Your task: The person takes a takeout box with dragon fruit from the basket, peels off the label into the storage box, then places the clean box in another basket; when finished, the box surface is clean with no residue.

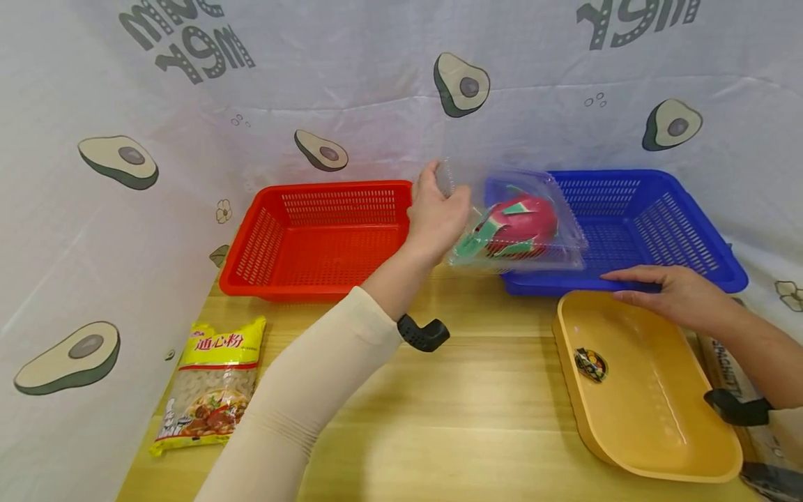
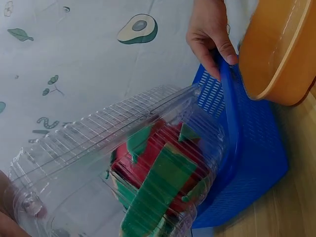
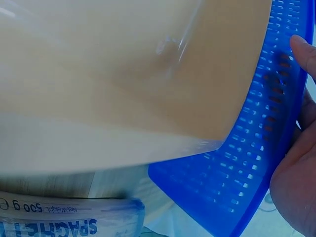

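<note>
My left hand grips one end of a clear plastic clamshell box, tilted over the left part of the blue basket. Inside the box lies a red dragon fruit with green scales, seen close up through the ribbed plastic in the left wrist view. My right hand holds the front rim of the blue basket, thumb on the near side and fingers over the edge. In the right wrist view, fingers show through the slots of the basket wall.
A red basket stands at the back left. On the table's left lies a bag of macaroni. A yellow tray is in front of the blue basket, with a spaghetti pack beside it. A printed cloth hangs behind.
</note>
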